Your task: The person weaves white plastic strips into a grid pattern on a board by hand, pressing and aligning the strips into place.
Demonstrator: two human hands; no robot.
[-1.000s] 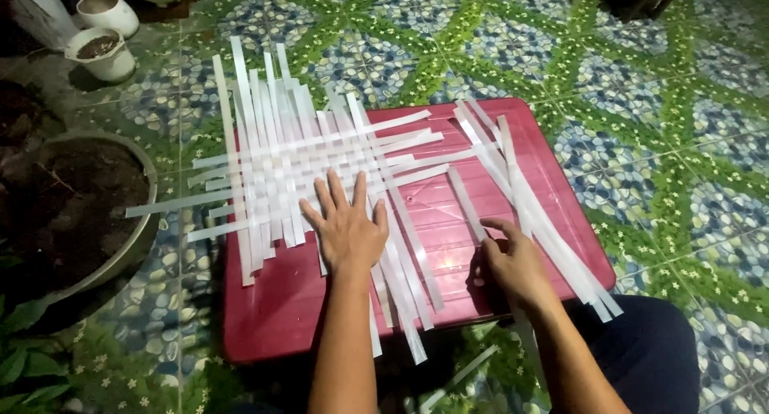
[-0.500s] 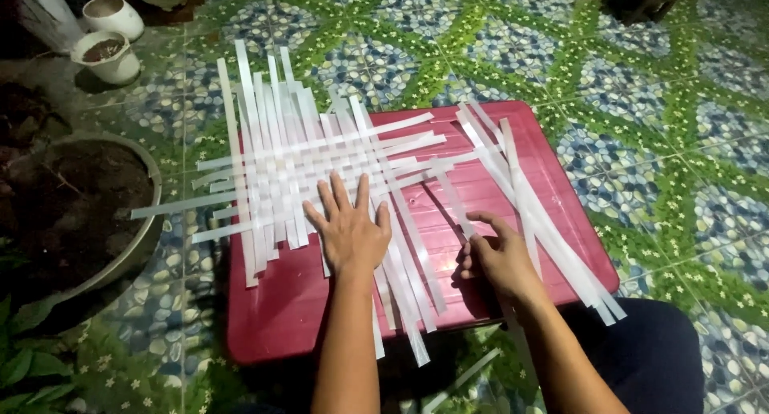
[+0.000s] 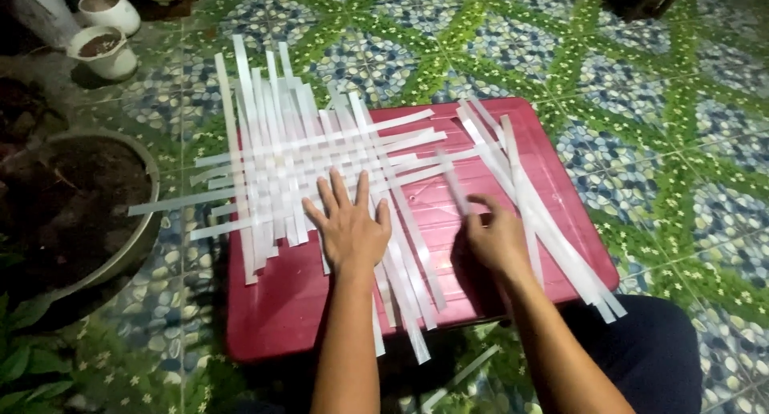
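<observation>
The left hand (image 3: 350, 231) lies flat and spread on the woven white strips (image 3: 320, 161), pinning the mat to the red table (image 3: 304, 318). The right hand (image 3: 497, 239) pinches one loose strip (image 3: 455, 185) beside the weave's right edge. I'd judge the mat partly done: a patch is interlaced, ends hang free, and a pile of spare strips (image 3: 537, 205) waits at right.

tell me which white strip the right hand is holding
The single loose strip pinched by the right hand, lying alone on the red table between the woven mat and spare pile.
</observation>
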